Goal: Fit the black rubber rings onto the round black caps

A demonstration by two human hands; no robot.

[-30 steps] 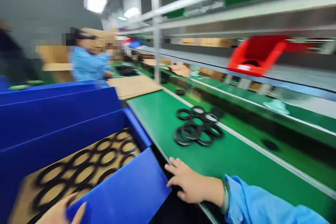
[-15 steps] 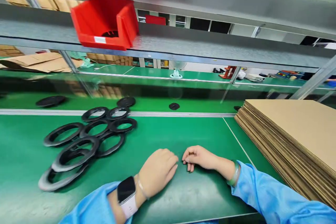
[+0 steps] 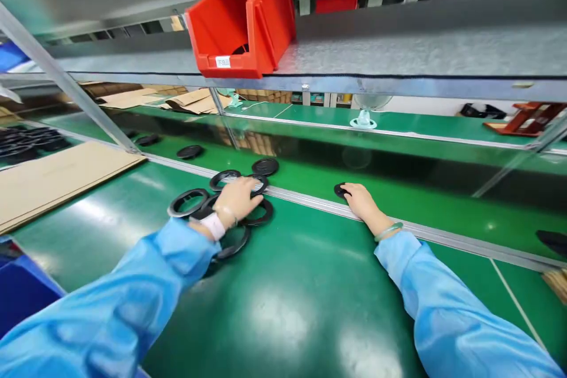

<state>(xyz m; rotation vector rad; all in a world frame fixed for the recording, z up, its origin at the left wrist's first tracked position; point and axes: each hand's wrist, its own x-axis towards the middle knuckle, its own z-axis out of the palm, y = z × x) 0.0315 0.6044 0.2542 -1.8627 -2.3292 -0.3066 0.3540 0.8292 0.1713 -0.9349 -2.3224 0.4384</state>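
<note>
My left hand (image 3: 237, 199) reaches over a cluster of black rings, its thumb held apart and its fingers stretched toward a ring (image 3: 261, 186) at the back. Whether the fingertips touch that ring is hard to see. Around it lie another ring (image 3: 188, 203) on the left and one (image 3: 264, 212) on the right; my forearm hides part of the cluster. Beyond the metal strip, my right hand (image 3: 362, 204) has its fingers closed on the edge of a small black disc (image 3: 339, 190) on the green belt. A larger black disc (image 3: 264, 166) lies behind the rings.
A red bin (image 3: 241, 23) stands on the metal shelf (image 3: 398, 41) above. Cardboard sheets (image 3: 66, 174) lie at the left, near a blue container (image 3: 24, 289). More black discs, such as one (image 3: 189, 152), rest on the belt (image 3: 420, 195). A slanted post (image 3: 75, 82) rises at left.
Both hands have moved forward from the near part of the table, the left to the rings and the right to the small disc. The view has turned left.
</note>
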